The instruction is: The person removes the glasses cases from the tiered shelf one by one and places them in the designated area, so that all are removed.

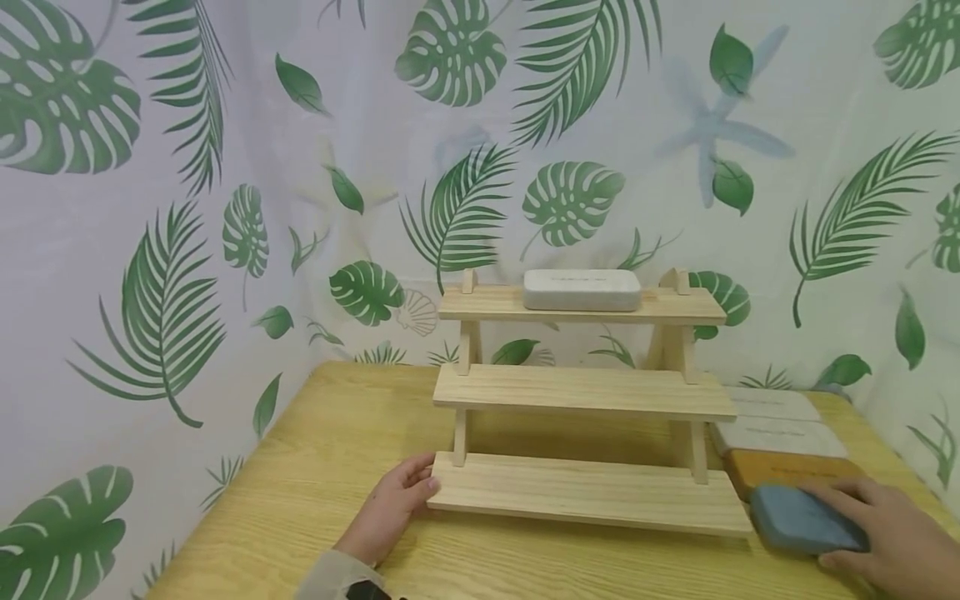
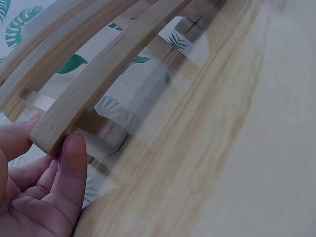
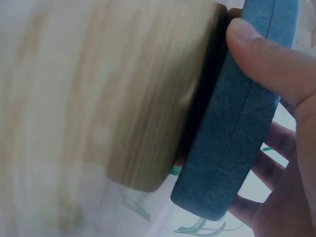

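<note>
A three-tier wooden display stand [image 1: 585,492] stands on the table. My left hand [image 1: 397,500] grips the left end of its lowest shelf, thumb on one face and fingers on the other, as the left wrist view shows. On the right, my right hand [image 1: 896,529] holds a blue glasses case [image 1: 802,521] between thumb and fingers. A seam runs along the blue case's side in the right wrist view. Directly behind it lies an orange-brown glasses case [image 1: 780,468]. On the top shelf rests a white glasses case [image 1: 581,292].
Two more pale cases, one nearer [image 1: 780,437] and one farther [image 1: 772,404], lie in a row behind the orange-brown one, right of the stand. Wood-grain covers the table [image 1: 300,467]. A leaf-print curtain [image 1: 360,208] hangs behind and at both sides.
</note>
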{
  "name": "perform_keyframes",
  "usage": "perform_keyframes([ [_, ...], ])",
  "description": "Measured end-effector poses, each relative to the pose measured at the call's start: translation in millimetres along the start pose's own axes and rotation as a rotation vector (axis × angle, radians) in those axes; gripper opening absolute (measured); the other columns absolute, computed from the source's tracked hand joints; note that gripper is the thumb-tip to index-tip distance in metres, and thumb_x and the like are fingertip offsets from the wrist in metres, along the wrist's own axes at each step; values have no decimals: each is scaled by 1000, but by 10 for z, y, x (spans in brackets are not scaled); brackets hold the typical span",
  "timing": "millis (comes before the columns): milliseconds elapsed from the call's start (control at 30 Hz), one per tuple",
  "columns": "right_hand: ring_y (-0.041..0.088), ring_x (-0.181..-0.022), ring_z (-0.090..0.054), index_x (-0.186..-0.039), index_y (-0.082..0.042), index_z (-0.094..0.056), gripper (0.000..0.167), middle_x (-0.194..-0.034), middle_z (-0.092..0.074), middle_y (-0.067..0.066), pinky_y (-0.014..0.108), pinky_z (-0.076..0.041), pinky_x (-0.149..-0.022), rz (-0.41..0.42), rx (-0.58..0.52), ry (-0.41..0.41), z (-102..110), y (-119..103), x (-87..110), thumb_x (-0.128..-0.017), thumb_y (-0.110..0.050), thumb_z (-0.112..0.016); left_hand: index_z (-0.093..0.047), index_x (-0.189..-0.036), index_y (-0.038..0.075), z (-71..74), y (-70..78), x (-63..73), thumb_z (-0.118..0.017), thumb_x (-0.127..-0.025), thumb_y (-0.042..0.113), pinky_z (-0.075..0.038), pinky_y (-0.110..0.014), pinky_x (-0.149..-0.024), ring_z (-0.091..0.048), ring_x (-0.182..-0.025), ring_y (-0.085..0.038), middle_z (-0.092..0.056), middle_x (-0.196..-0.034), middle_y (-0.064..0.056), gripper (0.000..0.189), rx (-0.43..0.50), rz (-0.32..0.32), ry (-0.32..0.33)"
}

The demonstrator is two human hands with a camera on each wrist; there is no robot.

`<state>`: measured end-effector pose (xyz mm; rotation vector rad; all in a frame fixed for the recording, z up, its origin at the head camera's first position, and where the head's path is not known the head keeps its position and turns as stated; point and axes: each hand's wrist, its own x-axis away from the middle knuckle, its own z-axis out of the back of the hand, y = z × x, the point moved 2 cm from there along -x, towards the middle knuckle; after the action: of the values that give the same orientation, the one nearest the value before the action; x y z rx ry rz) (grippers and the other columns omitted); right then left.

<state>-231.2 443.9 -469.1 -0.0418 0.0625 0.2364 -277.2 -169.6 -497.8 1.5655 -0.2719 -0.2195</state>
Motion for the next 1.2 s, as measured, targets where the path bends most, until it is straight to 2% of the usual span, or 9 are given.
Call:
perform_keyframes([
  [300, 42, -94, -55, -138, -6, -60, 95, -117, -55, 19, 54, -50, -70, -44, 30, -43, 22, -58, -86, -66, -64, -85, -32, -155, -4, 13, -22, -12, -60, -104, 27, -56, -39, -91, -60, -117, -28, -54, -139, -19, 66, -1, -1, 2],
  [600, 34, -90, -56, -137, -12, -64, 89, -114, -56, 16, 52, -51, -71, 17, 74, 50, 35, -97, -141, -64, -55, -90, -31, -156, -3, 2, -18, -20, -60, -104, 27, -56, -39, -90, -60, -117, -27, -54, -139, -19, 66, 9, 1, -1],
  [833, 29, -86, -54, -135, -13, -65, 84, -110, -57, 12, 50, -50, -69, 38, 79, 53, 11, -74, -164, -65, -52, -90, -31, -155, -4, -5, -10, -14, -60, -104, 27, -56, -39, -90, -60, -117, -27, -53, -139, -19, 66, 10, 3, -2],
  [967, 40, -92, -56, -138, -11, -61, 94, -117, -56, 20, 56, -50, -71, 6, 71, 38, 9, -48, -164, -65, -66, -84, -31, -155, -4, -15, -14, -18, -60, -104, 26, -56, -38, -90, -60, -117, -27, -53, -140, -20, 66, 12, 5, -1],
  [1067, 52, -100, -53, -141, -9, -57, 107, -125, -53, 27, 64, -48, -75, -22, 53, 18, 0, -32, -161, -64, -81, -72, -31, -155, -5, -17, -18, -20, -59, -105, 25, -56, -39, -90, -60, -117, -28, -53, -140, -20, 65, 15, 3, -2],
  [1200, 59, -105, -51, -143, -10, -53, 111, -130, -48, 32, 69, -46, -77, -21, 39, 28, 21, -53, -163, -65, -87, -65, -31, -155, -4, -14, -14, -17, -59, -105, 24, -56, -39, -89, -60, -117, -28, -53, -140, -20, 64, 9, -3, -4],
])
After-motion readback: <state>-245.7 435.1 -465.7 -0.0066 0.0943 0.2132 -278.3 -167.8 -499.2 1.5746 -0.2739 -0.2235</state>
